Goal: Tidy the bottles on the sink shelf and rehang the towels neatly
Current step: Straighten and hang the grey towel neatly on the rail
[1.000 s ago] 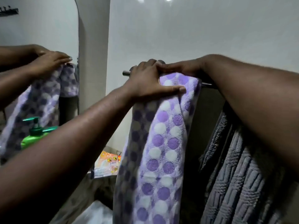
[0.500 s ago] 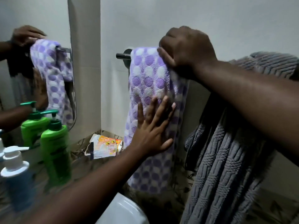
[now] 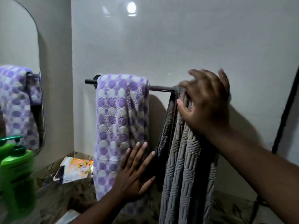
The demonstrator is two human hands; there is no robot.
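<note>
Smoothing polka-dot towel (image 3: pixel 120 120) with spread left hand (image 3: pixel 134 173); at three o'clock, right hand (image 3: pixel 205 101), fingers loosely splayed, bunching grey towel (image 3: pixel 186 167) over rail (image 3: pixel 161 88) to straighten.

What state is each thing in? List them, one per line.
Purple dotted towel: draped over the rail, bunched.
Grey towel: hanging, bunched.
Towel rail: bare between the towels.
Left hand: flat on the purple towel.
Right hand: fingers spread on the grey towel.
Green pump bottle: upright.

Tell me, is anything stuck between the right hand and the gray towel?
No, nothing visible is. The right hand is already on the gray towel where it drapes over the rail. The dotted purple towel hangs apart, further left on the rail.
</note>
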